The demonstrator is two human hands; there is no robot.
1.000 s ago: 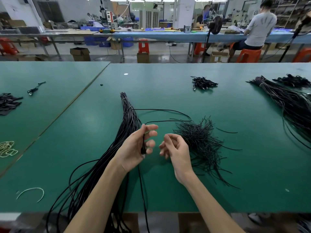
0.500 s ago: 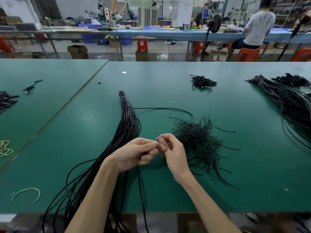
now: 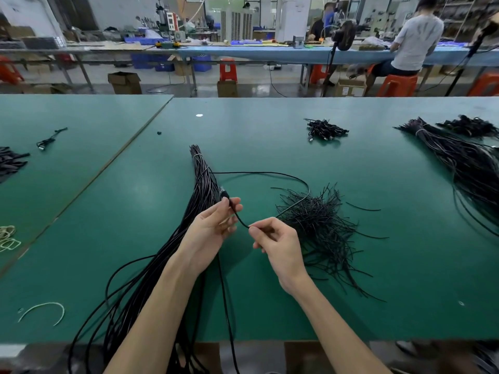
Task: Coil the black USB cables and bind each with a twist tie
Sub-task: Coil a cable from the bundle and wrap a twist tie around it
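Pinching the plug end of one thin black USB cable (image 3: 270,173), left grip (image 3: 213,228) was above the green desk (image 3: 270,136), right grip (image 3: 278,244) pinched its cord just beside, cable looped over twist ties (image 3: 318,220)

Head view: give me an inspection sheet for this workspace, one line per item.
Surface: green table, two tops butted together.
Job's things: tied cable bundle; twist tie pile right of it; small cable heap farther back.
Clutter: rubber bands and white strip at left.
Grips: left hand holds the plug end of a loose cable; right hand pinches that cable.
Cables: loose cable loops from the bundle over the ties to the hands.
Surroundings: person seated at far bench; cardboard boxes on floor.
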